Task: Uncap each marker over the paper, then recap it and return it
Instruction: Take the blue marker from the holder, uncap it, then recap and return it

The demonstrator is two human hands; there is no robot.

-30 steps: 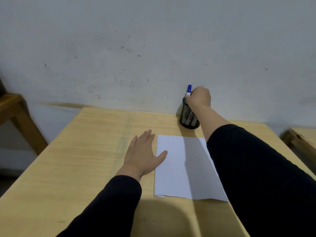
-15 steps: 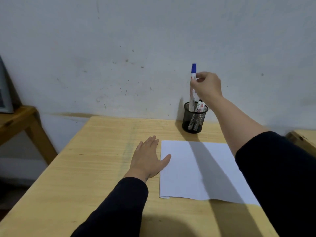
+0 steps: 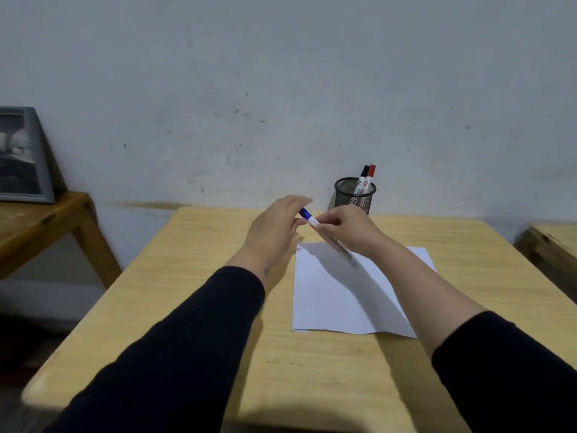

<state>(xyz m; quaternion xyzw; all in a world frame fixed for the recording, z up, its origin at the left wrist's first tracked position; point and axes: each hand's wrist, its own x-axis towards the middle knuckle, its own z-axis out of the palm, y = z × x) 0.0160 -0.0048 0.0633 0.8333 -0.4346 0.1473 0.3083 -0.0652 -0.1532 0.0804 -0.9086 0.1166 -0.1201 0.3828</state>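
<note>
Two hands (image 3: 312, 229) grip marker (image 3: 315, 222) — label unreadable.

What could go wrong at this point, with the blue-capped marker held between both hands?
1. The blue-capped marker sits above the paper's far left corner, so ink might reach the table if its cap comes off there.
2. The left hand is only at the cap end; a hard tug against the right hand could fling the cap away.
</note>
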